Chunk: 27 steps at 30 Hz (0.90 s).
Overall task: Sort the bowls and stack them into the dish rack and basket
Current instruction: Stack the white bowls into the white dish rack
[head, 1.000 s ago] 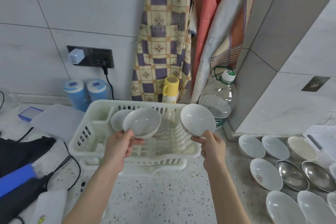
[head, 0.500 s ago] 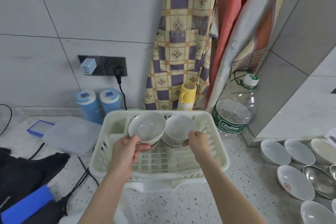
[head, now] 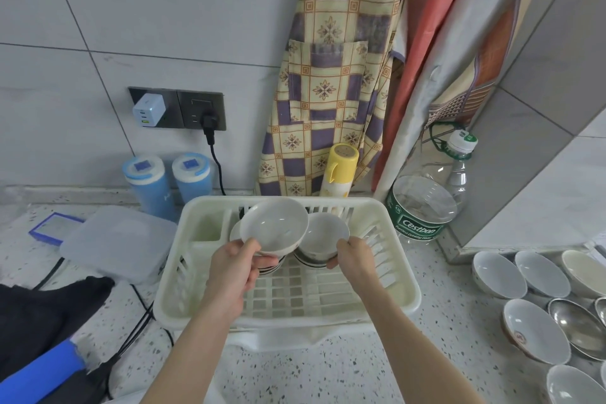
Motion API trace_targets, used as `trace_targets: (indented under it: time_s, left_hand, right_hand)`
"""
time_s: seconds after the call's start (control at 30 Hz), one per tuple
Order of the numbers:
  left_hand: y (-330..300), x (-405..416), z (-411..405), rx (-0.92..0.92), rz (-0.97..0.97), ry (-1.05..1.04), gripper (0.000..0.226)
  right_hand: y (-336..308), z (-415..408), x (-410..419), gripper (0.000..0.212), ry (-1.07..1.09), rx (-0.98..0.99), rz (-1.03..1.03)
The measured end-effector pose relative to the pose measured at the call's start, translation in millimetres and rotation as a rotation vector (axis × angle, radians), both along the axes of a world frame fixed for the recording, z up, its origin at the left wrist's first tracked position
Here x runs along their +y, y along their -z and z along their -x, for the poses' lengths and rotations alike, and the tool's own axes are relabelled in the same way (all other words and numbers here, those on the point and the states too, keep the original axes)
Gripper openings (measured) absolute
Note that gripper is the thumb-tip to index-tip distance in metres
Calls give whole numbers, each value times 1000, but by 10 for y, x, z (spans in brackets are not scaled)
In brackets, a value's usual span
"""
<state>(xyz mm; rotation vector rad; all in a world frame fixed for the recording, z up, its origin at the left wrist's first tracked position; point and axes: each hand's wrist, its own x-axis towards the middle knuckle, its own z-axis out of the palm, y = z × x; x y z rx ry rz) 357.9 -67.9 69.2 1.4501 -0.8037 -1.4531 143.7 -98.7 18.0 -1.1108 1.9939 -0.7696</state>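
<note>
A cream plastic dish rack [head: 403,292] stands on the speckled counter. My left hand [head: 234,267] grips a white bowl [head: 273,227] by its near rim, tilted over the rack's back left part. Under it, other bowls [head: 235,233] are mostly hidden. My right hand [head: 354,259] holds a second white bowl [head: 324,234] by its lower right edge, resting on a banded bowl inside the rack. More white bowls [head: 498,274] and steel bowls [head: 575,326] lie on the counter at the right.
A large water bottle [head: 423,207] stands right of the rack, a yellow bottle [head: 339,170] behind it. Two blue canisters [head: 147,184], a lidded plastic box [head: 118,243], a black cloth [head: 42,315] and cables lie at the left. An apron hangs on the tiled wall.
Both hands have carried their bowls forward and down into the rack. The right bowl came left from over the rack's right edge and now sits among the bowls inside.
</note>
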Motion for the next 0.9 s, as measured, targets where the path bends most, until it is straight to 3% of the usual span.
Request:
trace_targets:
  time_s: [0.47,0.9]
  left_hand:
    - [35,40,67,0,-7,14,17]
    - [5,16,188,5,-23,39,15]
  right_hand:
    - [79,-27,3,37,-14,-42,-22]
    - [90,-30,50,23,-68,-75,-22]
